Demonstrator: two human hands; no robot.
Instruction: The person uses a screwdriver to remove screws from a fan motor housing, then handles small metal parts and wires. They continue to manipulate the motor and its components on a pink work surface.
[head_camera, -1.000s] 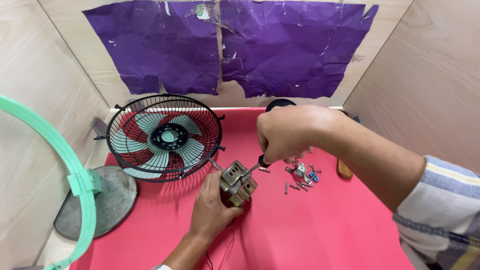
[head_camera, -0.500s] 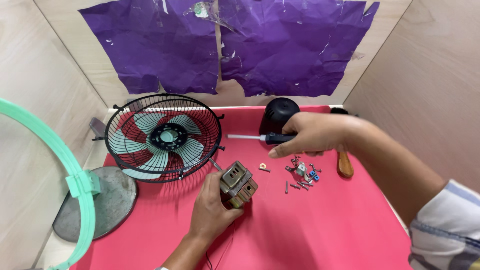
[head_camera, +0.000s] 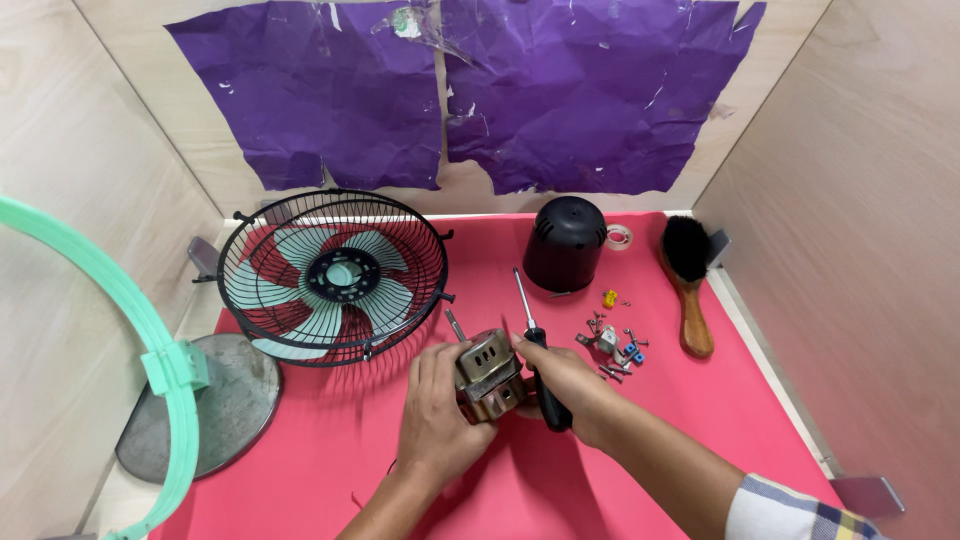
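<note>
Far to my left a mint-green ring (head_camera: 120, 330) arches over a grey round base plate (head_camera: 215, 405), both off the red desk (head_camera: 700, 440) mat. Next comes the fan guard with pale blades (head_camera: 335, 278), tilted up just behind my hands. My left hand (head_camera: 440, 415) wraps the small metal fan motor (head_camera: 487, 375), its grip closed firmly around the casing, holding it just above the desk in front of me. To work this well I judge the motor should stay braced low so it cannot twist. My right hand (head_camera: 565, 385) has its grip closed on the black handle of the screwdriver (head_camera: 535, 350), shaft pointing away towards the black motor cover (head_camera: 565, 243); the tip should seat squarely before I turn. Just right of it lies a scatter of loose screws and small parts (head_camera: 612, 338), easy to knock, so I would keep my wrist clear. Farthest right rests a wooden-handled brush (head_camera: 690, 285).
</note>
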